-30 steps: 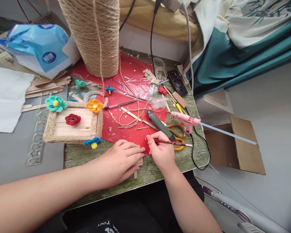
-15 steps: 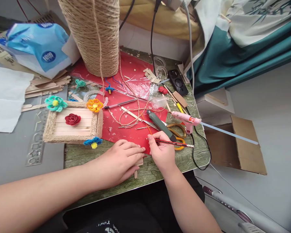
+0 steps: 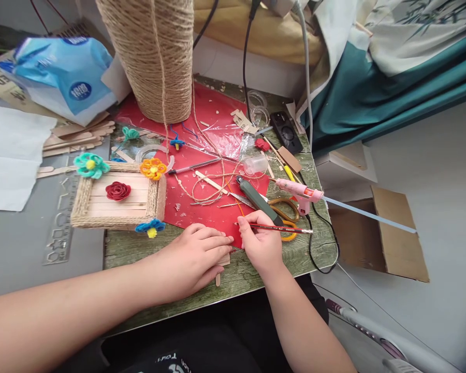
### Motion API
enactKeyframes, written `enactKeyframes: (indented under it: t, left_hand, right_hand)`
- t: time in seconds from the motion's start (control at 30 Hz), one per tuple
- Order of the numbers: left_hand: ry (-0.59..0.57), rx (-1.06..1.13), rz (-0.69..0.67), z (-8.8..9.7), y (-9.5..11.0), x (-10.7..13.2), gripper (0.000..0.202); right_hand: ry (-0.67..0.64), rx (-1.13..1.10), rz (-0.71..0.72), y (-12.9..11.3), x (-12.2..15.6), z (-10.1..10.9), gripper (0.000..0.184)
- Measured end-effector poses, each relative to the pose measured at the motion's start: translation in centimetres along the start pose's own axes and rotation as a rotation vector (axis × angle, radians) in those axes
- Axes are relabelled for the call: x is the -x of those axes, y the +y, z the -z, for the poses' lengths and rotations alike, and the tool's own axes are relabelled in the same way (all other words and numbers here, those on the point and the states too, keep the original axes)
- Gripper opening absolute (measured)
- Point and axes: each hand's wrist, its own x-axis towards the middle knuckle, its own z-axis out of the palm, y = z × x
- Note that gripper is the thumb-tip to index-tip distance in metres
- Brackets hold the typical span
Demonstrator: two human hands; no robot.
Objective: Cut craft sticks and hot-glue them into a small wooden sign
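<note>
Fingers of the right hand are pinched together on a red pencil, which lies nearly level, its tip hidden at the fingers and its far end pointing right over the orange-handled scissors. Left hand lies flat, fingers together and extended, pressing down on wooden craft sticks; only the stick ends show beyond the fingertips, one more poking out below the hand. Both hands meet at the near edge of the red sheet, on the green wood-grain table. Just beyond the right hand: a grey-green craft knife lying diagonally, then a pink glue gun with a clear glue stick projecting right past the table edge, its black cord looping down the table's right side. Loose jute twine curls on the red sheet and runs up to a large twine cone standing at the far side. Left of the hands, well apart, a twine-wrapped stick frame carries a red rose at centre and teal, orange and blue flowers at its corners. Farther left: a clear stencil ruler, white paper, a stack of loose sticks and a blue tissue pack. A black phone lies at the far right corner.
</note>
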Motion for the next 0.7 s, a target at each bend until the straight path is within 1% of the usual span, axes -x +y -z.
enactKeyframes:
  t: [0.23,0.43,0.7]
  left_hand:
    - [0.006,0.003,0.004,0.03,0.02,-0.01,0.033]
    - [-0.029,-0.013,0.009,0.06,-0.01,0.01,0.034]
    - [-0.022,-0.014,0.002,0.08,0.04,-0.05,0.032]
  right_hand:
    - [-0.013,-0.008,-0.014,0.17,-0.04,0.01,0.031]
    - [-0.02,0.016,-0.014,0.11,-0.07,0.11,0.03]
    - [-0.012,0.026,0.0,0.06,-0.09,0.05,0.03]
